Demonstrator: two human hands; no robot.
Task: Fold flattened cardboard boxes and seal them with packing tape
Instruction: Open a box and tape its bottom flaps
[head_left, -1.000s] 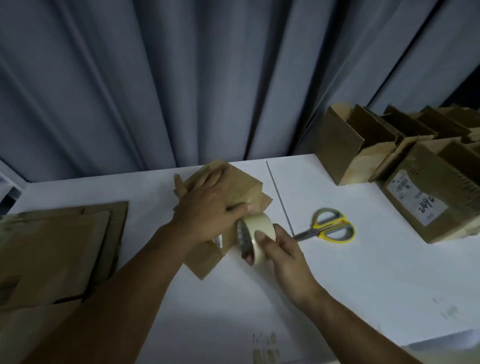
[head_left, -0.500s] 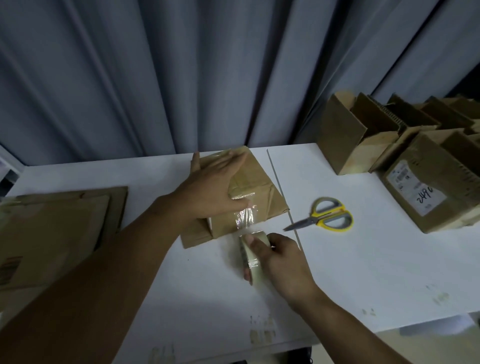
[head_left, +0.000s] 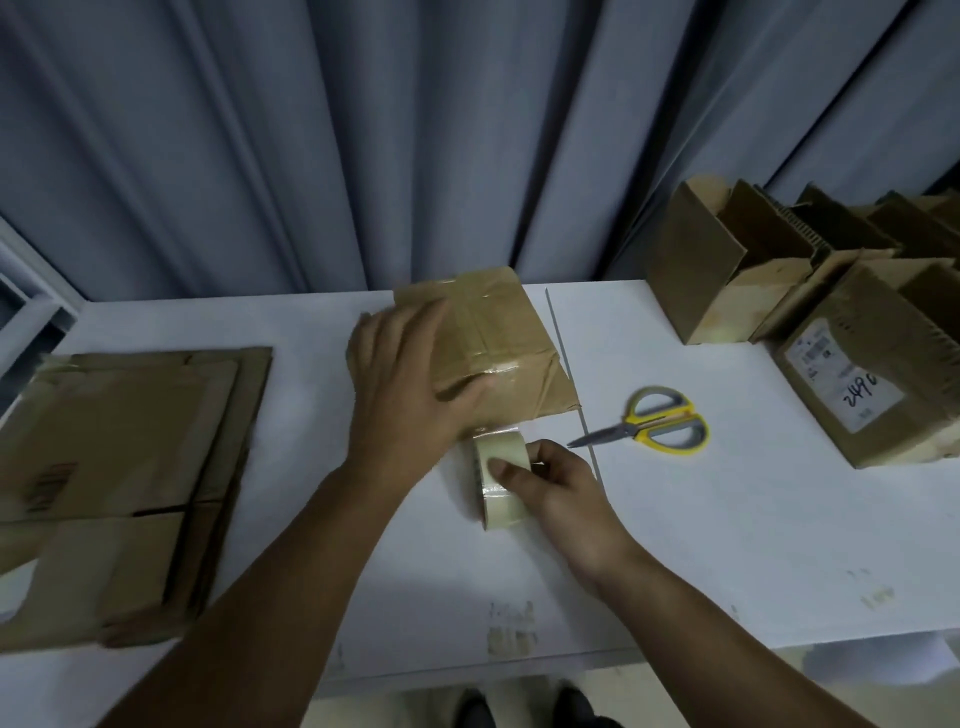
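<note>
Cardboard box (head_left: 498, 332) sits mid-table on the white table (head_left: 727, 545), taped along its top. The left hand (head_left: 410, 384) lies palm-down on the box's near left side, fingers straight and pressing. Just in front of the box, the right hand (head_left: 561, 483) grips the tape roll (head_left: 501, 449), thumb across its face, fingers curled behind. Yellow-handled scissors (head_left: 660, 421) lie closed to the right. Flattened cardboard (head_left: 130, 441) is stacked at the left and open boxes (head_left: 727, 280) stand far right, before a grey curtain (head_left: 363, 130).
</note>
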